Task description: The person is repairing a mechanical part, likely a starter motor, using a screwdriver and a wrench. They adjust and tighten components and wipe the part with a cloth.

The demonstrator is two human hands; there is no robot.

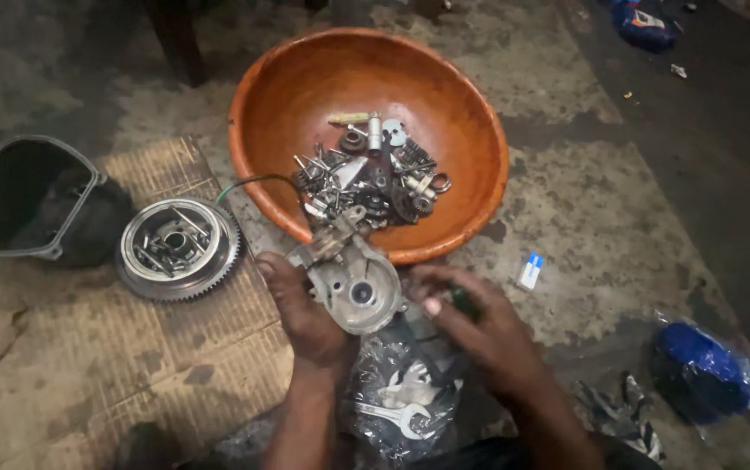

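My left hand (301,313) grips a grey cast-metal engine cover (353,283) with a round bearing hole, held just in front of the orange bowl. My right hand (479,326) is closed around a small dark green-handled tool (462,302) right beside the cover. The orange bowl (296,96) holds several small metal engine parts: bolts, gears, springs. Below my hands lies a clear plastic bag (401,400) with a spanner (401,416) in it.
A toothed flywheel (177,248) lies on worn cardboard (105,383) at left, beside a black plastic housing (31,200). A small white box (530,271) and a blue object in a plastic bag (701,370) lie on the stained concrete floor at right.
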